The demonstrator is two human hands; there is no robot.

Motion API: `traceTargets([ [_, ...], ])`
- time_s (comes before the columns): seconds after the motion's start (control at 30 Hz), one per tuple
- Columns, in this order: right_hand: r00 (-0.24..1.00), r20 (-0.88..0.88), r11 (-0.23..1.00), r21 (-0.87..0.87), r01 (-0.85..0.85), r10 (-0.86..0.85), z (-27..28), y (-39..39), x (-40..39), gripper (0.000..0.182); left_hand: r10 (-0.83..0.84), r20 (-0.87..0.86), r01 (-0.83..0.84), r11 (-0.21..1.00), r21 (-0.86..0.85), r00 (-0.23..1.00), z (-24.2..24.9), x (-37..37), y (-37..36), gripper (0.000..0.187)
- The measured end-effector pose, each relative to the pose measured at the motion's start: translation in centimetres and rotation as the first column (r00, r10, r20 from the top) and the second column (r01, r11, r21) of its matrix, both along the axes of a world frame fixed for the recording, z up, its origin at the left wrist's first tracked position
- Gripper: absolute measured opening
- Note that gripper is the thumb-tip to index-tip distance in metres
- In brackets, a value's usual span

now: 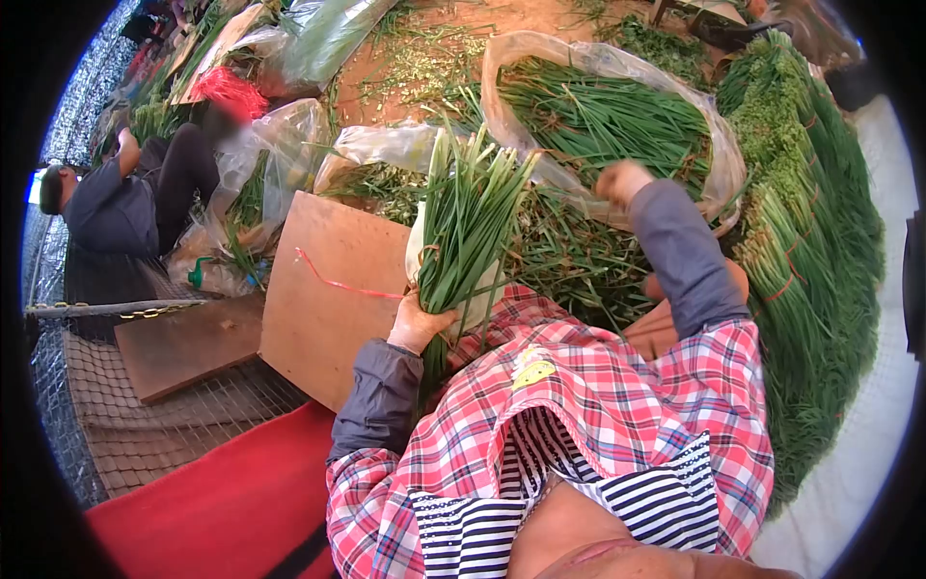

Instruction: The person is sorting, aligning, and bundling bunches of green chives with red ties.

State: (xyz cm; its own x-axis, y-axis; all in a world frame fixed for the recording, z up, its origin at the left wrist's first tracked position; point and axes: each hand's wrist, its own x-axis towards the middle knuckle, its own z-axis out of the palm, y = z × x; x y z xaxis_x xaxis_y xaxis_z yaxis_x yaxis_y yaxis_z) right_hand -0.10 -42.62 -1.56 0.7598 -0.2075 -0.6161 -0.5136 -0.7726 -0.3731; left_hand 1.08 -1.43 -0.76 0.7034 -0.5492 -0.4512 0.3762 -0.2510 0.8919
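Observation:
A bunch of long green leafy stalks [468, 217] with pale ends stands upright in my left hand [421, 321], whose fingers wrap round its lower part. A thin red tie [347, 287] stretches from near that hand over the wooden board. My right hand [622, 182] is raised at the near edge of an open clear plastic bag [728, 159] filled with loose green stalks [617, 111]. That hand is blurred, so its fingers and anything in them cannot be made out.
A wooden board [328, 289] lies left of the bunch. Loose trimmings [579, 256] lie before my lap. Tied green bundles [791, 261] are stacked at the right. Another person [116, 198] sits at the far left, near red ties [231, 92] and plastic bags.

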Motion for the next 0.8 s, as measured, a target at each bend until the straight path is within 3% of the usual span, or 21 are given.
traceTargets([
  [0.03, 0.996, -0.018, 0.987, -0.135, -0.092, 0.090, 1.4, 1.9, -2.1, 0.025, 0.009, 0.027, -0.009, 1.000, -0.001, 1.000, 0.3, -0.1, -0.2, 0.047],
  [0.07, 0.988, 0.136, 0.981, -0.186, -0.052, 0.078, 2.4, 3.1, -1.9, 0.029, 0.019, 0.053, -0.019, 1.000, -0.004, 0.998, 0.4, -0.2, -0.5, 0.048],
  [0.1, 0.926, 0.377, 0.997, -0.080, 0.016, 0.016, 4.1, 4.2, -1.4, 0.029, 0.033, 0.077, -0.032, 0.999, -0.008, 0.996, 0.3, -0.4, -0.7, 0.049],
  [0.13, 0.808, 0.585, 0.997, 0.049, 0.055, -0.073, 5.2, 5.4, -0.8, 0.031, 0.013, 0.129, -0.018, 0.999, 0.035, 0.992, 0.1, -0.7, -0.9, 0.052],
  [0.2, 0.490, 0.856, 0.984, -0.110, -0.138, 0.164, 5.3, 7.7, 1.1, 0.038, -0.053, 0.243, 0.020, 0.990, 0.136, 0.969, -0.4, -0.6, -0.8, 0.056],
  [0.23, 0.442, 0.799, 0.913, -0.357, -0.196, 0.407, 6.2, 9.1, 1.6, 0.045, -0.088, 0.303, 0.033, 0.983, 0.180, 0.949, -0.7, -0.4, -0.5, 0.058],
  [0.3, 0.598, 0.637, 0.834, -0.542, -0.103, 0.487, 5.2, 11.1, 3.2, 0.055, -0.168, 0.435, 0.060, 0.966, 0.251, 0.885, -1.1, -0.3, 0.1, 0.061],
  [0.37, 0.775, 0.342, 0.780, -0.554, -0.290, 0.531, 7.5, 12.4, 3.0, 0.055, -0.204, 0.583, 0.048, 0.961, 0.271, 0.786, 0.8, -0.1, 0.0, 0.060],
  [0.43, 0.519, 0.678, 0.854, -0.420, -0.309, 0.521, 2.0, 12.3, 3.5, 0.050, -0.259, 0.672, 0.006, 0.935, 0.354, 0.693, 2.4, 0.2, 0.1, 0.055],
  [0.5, 0.388, 0.842, 0.903, -0.237, -0.358, 0.374, -1.7, 12.5, 3.2, 0.042, -0.305, 0.656, -0.038, 0.890, 0.454, 0.691, 3.3, 0.3, 0.3, 0.053],
  [0.57, 0.621, 0.754, 0.891, 0.109, -0.440, 0.214, 0.8, 12.2, 1.6, 0.038, -0.383, 0.579, -0.019, 0.823, 0.568, 0.720, 5.6, 0.1, -0.6, 0.051],
  [0.67, 0.672, 0.731, 0.889, 0.224, -0.399, 0.118, 0.6, 11.8, 0.7, 0.043, -0.384, 0.591, -0.015, 0.831, 0.556, 0.709, 4.6, 0.0, -0.6, 0.053],
  [0.7, 0.759, 0.637, 0.900, 0.243, -0.363, 0.134, 1.1, 11.7, 0.3, 0.046, -0.424, 0.582, -0.008, 0.804, 0.595, 0.694, 4.3, 0.2, -0.5, 0.054],
  [0.73, 0.802, 0.596, 0.887, 0.353, -0.298, 0.032, 1.2, 11.7, 0.2, 0.040, -0.461, 0.566, -0.002, 0.774, 0.633, 0.683, 3.9, 0.4, -0.3, 0.054],
  [0.77, 0.837, 0.543, 0.860, 0.458, -0.228, -0.067, 1.0, 12.0, 0.1, 0.035, -0.497, 0.548, 0.003, 0.742, 0.671, 0.673, 3.8, 0.7, -0.2, 0.055],
  [0.8, 0.837, 0.544, 0.863, 0.451, -0.230, -0.062, 1.2, 11.8, 0.1, 0.035, -0.566, 0.479, 0.035, 0.670, 0.742, 0.671, 4.0, 0.9, -0.3, 0.059],
])
